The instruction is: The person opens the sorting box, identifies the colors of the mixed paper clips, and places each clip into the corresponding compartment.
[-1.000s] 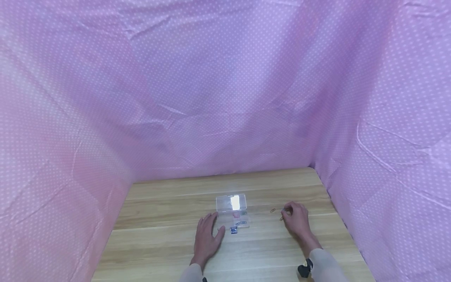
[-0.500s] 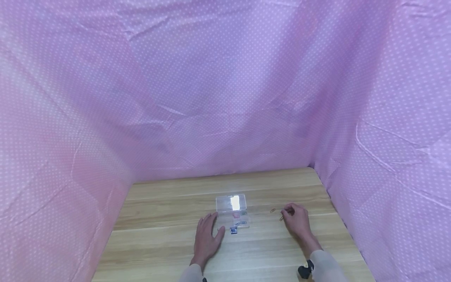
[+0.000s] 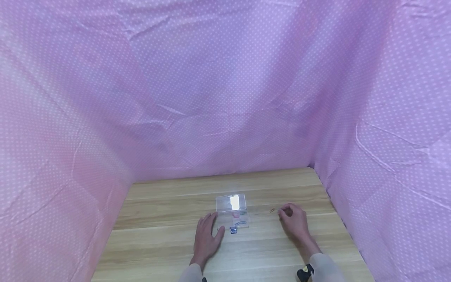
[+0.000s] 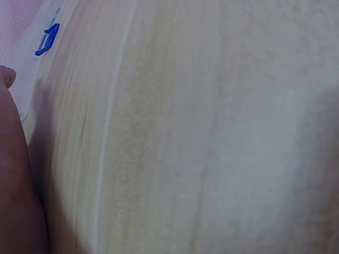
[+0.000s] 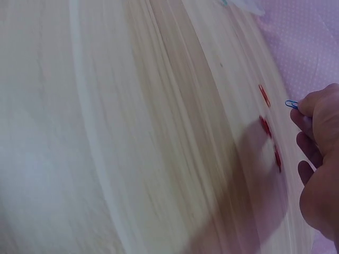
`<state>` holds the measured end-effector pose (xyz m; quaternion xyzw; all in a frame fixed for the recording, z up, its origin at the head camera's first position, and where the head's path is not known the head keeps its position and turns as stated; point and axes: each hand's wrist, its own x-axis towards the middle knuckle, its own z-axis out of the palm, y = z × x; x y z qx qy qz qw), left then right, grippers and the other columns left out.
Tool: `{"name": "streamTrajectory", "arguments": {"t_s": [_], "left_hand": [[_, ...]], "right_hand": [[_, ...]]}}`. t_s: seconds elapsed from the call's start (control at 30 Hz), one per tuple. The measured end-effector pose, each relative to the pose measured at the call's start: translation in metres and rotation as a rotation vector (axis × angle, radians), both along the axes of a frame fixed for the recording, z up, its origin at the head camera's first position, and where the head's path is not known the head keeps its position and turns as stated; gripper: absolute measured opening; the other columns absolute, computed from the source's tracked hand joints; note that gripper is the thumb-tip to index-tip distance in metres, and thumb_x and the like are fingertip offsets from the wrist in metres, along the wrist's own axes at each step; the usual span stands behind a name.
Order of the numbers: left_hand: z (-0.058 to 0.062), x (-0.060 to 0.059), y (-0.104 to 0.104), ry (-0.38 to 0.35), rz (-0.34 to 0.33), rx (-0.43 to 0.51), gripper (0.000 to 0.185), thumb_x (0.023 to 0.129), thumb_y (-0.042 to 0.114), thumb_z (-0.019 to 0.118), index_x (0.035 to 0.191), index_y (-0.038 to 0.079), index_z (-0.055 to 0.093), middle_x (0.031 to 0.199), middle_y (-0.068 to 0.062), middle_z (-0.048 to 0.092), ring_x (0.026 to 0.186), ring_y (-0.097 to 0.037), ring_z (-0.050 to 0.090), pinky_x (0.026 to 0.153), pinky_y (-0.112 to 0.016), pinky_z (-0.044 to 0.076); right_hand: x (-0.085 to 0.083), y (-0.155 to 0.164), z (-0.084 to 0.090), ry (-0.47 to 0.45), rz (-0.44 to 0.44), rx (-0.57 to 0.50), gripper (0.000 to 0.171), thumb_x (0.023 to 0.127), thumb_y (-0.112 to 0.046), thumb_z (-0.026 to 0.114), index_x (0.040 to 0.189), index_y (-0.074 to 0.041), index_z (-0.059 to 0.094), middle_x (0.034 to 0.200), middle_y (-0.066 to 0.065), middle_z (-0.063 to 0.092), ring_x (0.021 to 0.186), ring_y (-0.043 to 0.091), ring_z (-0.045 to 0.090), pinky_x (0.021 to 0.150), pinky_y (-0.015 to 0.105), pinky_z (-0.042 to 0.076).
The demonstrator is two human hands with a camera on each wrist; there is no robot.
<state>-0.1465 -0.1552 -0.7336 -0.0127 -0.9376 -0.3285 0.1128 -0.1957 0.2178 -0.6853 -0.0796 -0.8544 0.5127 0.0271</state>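
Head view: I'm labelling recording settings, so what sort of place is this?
Probably a makeshift recording booth, not a lived-in room: pink dotted cloth walls off three sides of a bare wooden table, which holds only a small clear plastic box and a few paper clips.

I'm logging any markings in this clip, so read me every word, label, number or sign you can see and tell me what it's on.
There is no readable text in any view.
Clear plastic box: a white patch on its lid looks like glare, not a label.
Pink cloth: only a pattern of white dots, no words.
Wooden table, paper clips and both hands: no markings visible.
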Motion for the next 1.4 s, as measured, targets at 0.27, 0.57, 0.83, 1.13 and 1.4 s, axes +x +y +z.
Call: {"name": "streamTrajectory", "arguments": {"t_s": [0.27,0.57,0.83,1.13,1.4], "left_hand": [[0.001,-0.001,-0.001,-0.017,-0.008,0.014,0.064,0.105,0.048,0.074,0.161,0.018,0.062,0.164,-0.011,0.066,0.161,-0.036,0.054,0.145,-0.06,0.027],[0.002,0.0,-0.001,-0.018,-0.012,0.02,0.064,0.105,0.048,0.074,0.16,0.018,0.062,0.164,-0.011,0.066,0.161,-0.037,0.054,0.145,-0.061,0.027],[0.001,0.0,-0.001,-0.007,-0.01,0.01,0.063,0.105,0.049,0.073,0.159,0.018,0.063,0.163,-0.011,0.067,0.16,-0.037,0.055,0.144,-0.062,0.028],[0.001,0.0,-0.001,-0.003,-0.004,-0.001,0.063,0.105,0.049,0.073,0.159,0.019,0.062,0.163,-0.011,0.067,0.16,-0.036,0.055,0.144,-0.061,0.029],[0.002,0.0,-0.001,-0.003,-0.009,0.007,0.063,0.104,0.048,0.074,0.159,0.018,0.063,0.163,-0.011,0.067,0.16,-0.037,0.055,0.144,-0.062,0.029]], "right_hand": [[0.005,-0.023,0.001,0.067,0.067,0.038,0.006,0.1,-0.01,0.083,0.106,-0.009,0.079,0.107,0.011,0.079,0.09,0.017,0.073,0.075,0.018,0.063],[0.014,-0.056,0.002,0.192,0.115,0.119,0.013,0.093,-0.003,0.087,0.096,-0.014,0.08,0.103,0.005,0.081,0.1,0.021,0.074,0.09,0.029,0.066],[0.021,-0.084,0.004,0.136,0.159,0.07,0.015,0.096,-0.007,0.085,0.098,-0.021,0.079,0.106,-0.002,0.079,0.114,0.022,0.074,0.113,0.055,0.065],[0.024,-0.106,0.009,0.098,0.201,0.036,0.013,0.097,-0.008,0.083,0.1,-0.02,0.079,0.11,0.0,0.077,0.117,0.025,0.073,0.117,0.061,0.062],[0.022,-0.119,0.006,0.099,0.247,0.045,0.009,0.098,-0.009,0.082,0.106,-0.013,0.081,0.113,0.0,0.077,0.116,0.022,0.071,0.116,0.059,0.062]]}}
